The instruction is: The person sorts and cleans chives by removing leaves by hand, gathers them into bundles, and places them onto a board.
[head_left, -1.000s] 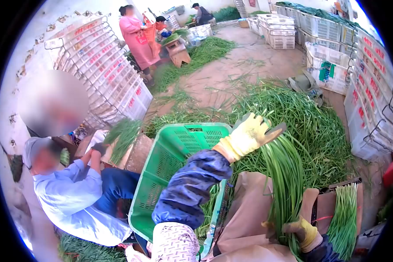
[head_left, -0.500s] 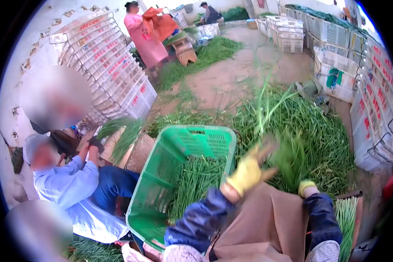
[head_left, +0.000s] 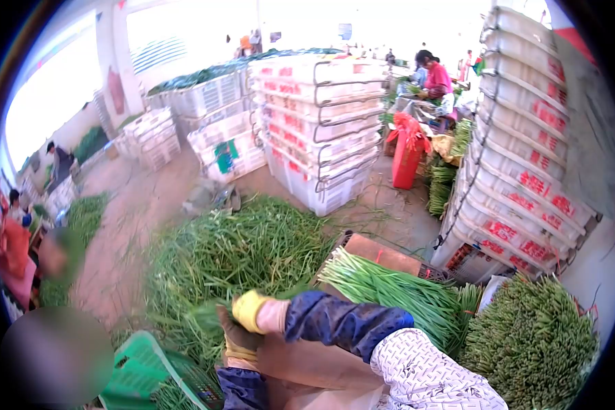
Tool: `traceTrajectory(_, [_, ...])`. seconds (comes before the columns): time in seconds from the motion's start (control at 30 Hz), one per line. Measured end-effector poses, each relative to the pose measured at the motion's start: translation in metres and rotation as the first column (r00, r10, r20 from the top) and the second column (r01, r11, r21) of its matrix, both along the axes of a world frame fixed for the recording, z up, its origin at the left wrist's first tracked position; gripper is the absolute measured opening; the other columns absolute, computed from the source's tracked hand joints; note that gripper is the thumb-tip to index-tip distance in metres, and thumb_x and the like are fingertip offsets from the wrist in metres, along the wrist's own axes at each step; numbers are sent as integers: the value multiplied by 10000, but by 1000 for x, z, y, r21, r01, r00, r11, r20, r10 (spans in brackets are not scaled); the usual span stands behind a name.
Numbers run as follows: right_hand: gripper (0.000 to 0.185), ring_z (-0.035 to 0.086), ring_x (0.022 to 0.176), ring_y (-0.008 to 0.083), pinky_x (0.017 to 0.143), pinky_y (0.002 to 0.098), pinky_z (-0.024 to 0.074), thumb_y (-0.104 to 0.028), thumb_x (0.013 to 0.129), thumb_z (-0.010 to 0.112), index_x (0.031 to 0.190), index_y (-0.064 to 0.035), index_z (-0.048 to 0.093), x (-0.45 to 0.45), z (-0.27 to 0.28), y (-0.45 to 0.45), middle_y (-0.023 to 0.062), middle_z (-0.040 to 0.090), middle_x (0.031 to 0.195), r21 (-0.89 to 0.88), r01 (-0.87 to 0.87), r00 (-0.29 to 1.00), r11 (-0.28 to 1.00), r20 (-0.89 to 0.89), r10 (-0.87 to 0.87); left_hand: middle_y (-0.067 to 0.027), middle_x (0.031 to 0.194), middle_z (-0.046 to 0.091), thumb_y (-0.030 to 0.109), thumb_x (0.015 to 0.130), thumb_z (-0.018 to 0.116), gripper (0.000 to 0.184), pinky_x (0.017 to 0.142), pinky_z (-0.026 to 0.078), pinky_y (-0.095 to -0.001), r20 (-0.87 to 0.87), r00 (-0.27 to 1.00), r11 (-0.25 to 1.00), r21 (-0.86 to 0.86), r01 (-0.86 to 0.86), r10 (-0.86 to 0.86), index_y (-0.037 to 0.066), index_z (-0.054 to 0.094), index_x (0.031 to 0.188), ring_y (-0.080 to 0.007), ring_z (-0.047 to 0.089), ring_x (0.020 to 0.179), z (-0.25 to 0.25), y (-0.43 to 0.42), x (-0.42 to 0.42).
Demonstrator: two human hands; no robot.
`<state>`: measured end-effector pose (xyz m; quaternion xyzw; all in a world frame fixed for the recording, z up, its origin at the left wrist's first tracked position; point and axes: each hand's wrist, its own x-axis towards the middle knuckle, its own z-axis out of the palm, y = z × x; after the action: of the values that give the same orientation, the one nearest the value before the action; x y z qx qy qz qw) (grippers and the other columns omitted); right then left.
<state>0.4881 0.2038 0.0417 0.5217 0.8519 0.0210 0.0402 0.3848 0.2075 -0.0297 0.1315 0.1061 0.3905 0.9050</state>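
White plastic crates, printed in red, are stacked high on the right, each nested in the next. Loose pile of greens is spread at centre, strands tangled every way. Just beyond it, a second stack of the same crates is set, also marked in red. On the right, at the foot of the tall crates, a dense bundle is seen, its stubby ends packed close. Beside this, a sheaf of stalks is laid across a brown board, pale ends pointed toward the pile. Brown cloth is draped below the forearms. Green basket is cut off by the lower edge at left; more greens are contained in it. Red bucket is placed between the two stacks, farther back.

Yellow gloves are worn. Right hand and left hand are brought together at the pile's near edge. Right fingers are curled inward; left fingers are partly hidden. A blurred tuft of greens is found right against both; whether it is grasped by either cannot be told.
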Motion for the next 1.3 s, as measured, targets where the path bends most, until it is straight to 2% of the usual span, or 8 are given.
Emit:
traceTrajectory(0.23, [511, 628, 990, 346, 877, 391, 488, -262, 770, 717, 1212, -47, 578, -22, -25, -45, 193, 630, 1169, -28, 398, 830, 917, -415, -373, -190, 1088, 639, 367, 893, 590, 424, 941, 460, -493, -199, 980, 993, 112, 44, -21, -17, 618, 1072, -346, 586, 1014, 10, 23, -8])
traceTrajectory(0.37, [525, 537, 1118, 164, 937, 310, 449, -324, 922, 606, 1353, -64, 455, 24, -37, -51, 54, 561, 1221, -184, -310, -605, 933, -718, -343, -79, 820, 573, 192, 869, 574, 195, 807, 439, -346, 106, 985, 887, 457, 73, -136, 13, 602, 939, -207, 530, 800, 87, 39, -10])
traceTrajectory(0.43, [398, 584, 866, 145, 765, 274, 494, -417, 945, 556, 1143, -72, 575, 51, -26, -58, 38, 610, 1014, -422, -329, -489, 845, -689, -535, -49, 738, 510, 189, 855, 570, 161, 651, 434, -327, -299, 890, 897, 383, -218, 344, 33, 532, 848, -178, 484, 665, 118, -1, -9])
traceTrajectory(0.63, [526, 619, 698, 203, 576, 337, 508, -538, 937, 480, 1027, -41, 624, -20, -98, -7, 96, 648, 840, 421, -705, -684, 571, -191, -705, -71, 645, 575, 164, 880, 580, 140, 502, 464, -362, -667, 744, 997, -73, 4, -52, 76, 610, 776, -236, 556, 532, 59, -85, -72])
traceTrajectory(0.93, [749, 643, 892, 254, 781, 353, 540, -627, 856, 521, 1228, 23, 546, 28, -99, 10, 131, 655, 974, -251, -798, -563, 549, -18, -826, -17, 678, 563, 135, 814, 727, 273, 511, 435, -252, -880, 357, 935, -221, 276, -314, 33, 585, 1023, -105, 514, 562, 116, -186, -118])
traceTrajectory(1.03, [688, 618, 788, 208, 790, 362, 539, -495, 932, 507, 1311, 77, 456, 22, -154, 55, 65, 633, 867, -127, -688, -568, 714, -519, -639, -10, 718, 595, 171, 820, 734, 284, 516, 430, -235, -863, 203, 867, -393, 306, -463, 28, 621, 1037, -84, 530, 594, 120, -193, -139])
traceTrajectory(1.17, [405, 332, 474, 45, 458, 210, 297, -210, 963, 538, 1276, 37, 473, 21, -110, 61, -88, 330, 565, -321, -800, -539, 507, 12, -842, -15, 777, 636, 211, 838, 711, 313, 586, 466, -267, -950, 189, 920, -170, 354, -248, 33, 643, 1086, -91, 555, 659, 107, -220, -157])
traceTrajectory(1.3, [399, 247, 438, 63, 422, 232, 237, -196, 976, 518, 1284, 54, 471, 36, -102, 86, -86, 263, 549, -575, -499, -637, 648, -263, -724, -130, 941, 701, 267, 838, 700, 405, 740, 513, -339, -990, -25, 876, -132, 464, -136, 62, 618, 1177, -218, 668, 801, 103, -230, -167])
